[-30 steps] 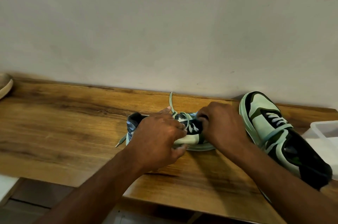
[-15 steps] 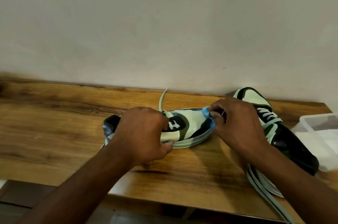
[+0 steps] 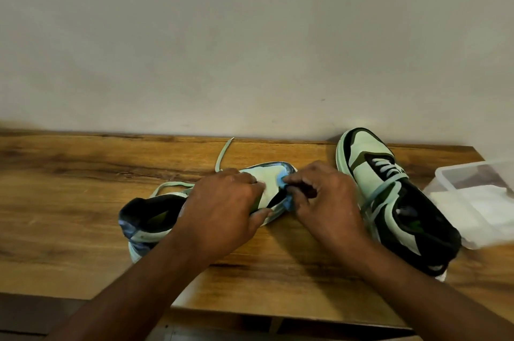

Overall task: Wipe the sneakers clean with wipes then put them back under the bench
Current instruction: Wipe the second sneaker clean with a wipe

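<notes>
The sneaker (image 3: 267, 187) we are wiping lies along the counter (image 3: 69, 201), toe rightward; our left hand (image 3: 222, 210) clasps its middle, our right hand (image 3: 322, 201) pinches a blue wipe (image 3: 288, 203) at the toe. A pale wall (image 3: 250, 34) stands behind.

My left hand (image 3: 222, 210) grips the mint-and-black sneaker (image 3: 267, 187) on the counter (image 3: 69, 201); my right hand (image 3: 325, 201) pinches a blue wipe (image 3: 288, 203) against its toe. Right of that sneaker stands the second sneaker (image 3: 389, 201), then a clear plastic tub (image 3: 478, 201).

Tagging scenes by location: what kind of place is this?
Likely a home entryway or hallway: a wooden bench against a plain painted wall, with two sneakers and a clear plastic tub on it.
</notes>
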A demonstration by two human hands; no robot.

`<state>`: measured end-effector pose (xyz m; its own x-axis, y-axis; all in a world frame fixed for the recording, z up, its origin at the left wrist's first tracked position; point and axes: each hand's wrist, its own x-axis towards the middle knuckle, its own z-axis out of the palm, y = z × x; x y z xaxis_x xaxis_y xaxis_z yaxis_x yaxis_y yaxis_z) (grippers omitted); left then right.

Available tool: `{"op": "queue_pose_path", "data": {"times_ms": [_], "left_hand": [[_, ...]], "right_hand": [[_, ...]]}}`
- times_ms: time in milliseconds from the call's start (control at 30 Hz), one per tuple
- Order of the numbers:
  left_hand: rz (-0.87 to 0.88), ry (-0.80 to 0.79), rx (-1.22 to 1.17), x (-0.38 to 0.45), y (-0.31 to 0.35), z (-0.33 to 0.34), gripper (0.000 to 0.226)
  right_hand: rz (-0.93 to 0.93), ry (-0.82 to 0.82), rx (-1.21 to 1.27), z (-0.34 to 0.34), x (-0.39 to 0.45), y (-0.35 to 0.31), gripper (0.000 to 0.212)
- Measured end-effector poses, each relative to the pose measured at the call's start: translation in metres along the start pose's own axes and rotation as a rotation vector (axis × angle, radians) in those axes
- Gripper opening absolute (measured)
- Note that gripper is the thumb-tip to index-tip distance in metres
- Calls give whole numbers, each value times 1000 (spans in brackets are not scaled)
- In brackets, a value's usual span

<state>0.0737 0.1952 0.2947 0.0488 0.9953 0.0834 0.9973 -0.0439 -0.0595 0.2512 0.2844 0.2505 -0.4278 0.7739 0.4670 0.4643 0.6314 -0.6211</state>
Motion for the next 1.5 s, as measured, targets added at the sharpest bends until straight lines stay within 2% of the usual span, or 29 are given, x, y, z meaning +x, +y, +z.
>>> {"op": "queue_pose_path", "data": {"times_ms": [133,333,400,533,733,933,1133,1200,1333,1500], "left_hand": [[45,9,-20,1,0,4,55],[37,-39,-2,2,-3,9,71],[49,-37,0,2,-4,8,72],[33,-64,-18,2,-6,8,65],[42,-75,14,1,-7,10,64],[37,-73,-2,2,-9,11,60],[45,-55,-6,1,-7,11,66],[39,-46,-21,1,-7,11,67],[49,-46,-10,2,-7,9,67],[82,-50,-11,-2,-7,10,55]], "right_hand": [[-94,-76,-14,9,-21,-13,32],[134,118,8,-4,9,18,24],[122,126,8,1,1,10,24],[-40,29,0,8,-22,-15,32],[177,127,36,2,7,17,26],[-7,-14,-13,16,-29,-17,32],[216,111,32,4,2,9,28],[137,100,4,8,-7,-3,29],[-63,-49,-25,12,-21,-22,30],[81,81,-89,-5,16,11,27]]}}
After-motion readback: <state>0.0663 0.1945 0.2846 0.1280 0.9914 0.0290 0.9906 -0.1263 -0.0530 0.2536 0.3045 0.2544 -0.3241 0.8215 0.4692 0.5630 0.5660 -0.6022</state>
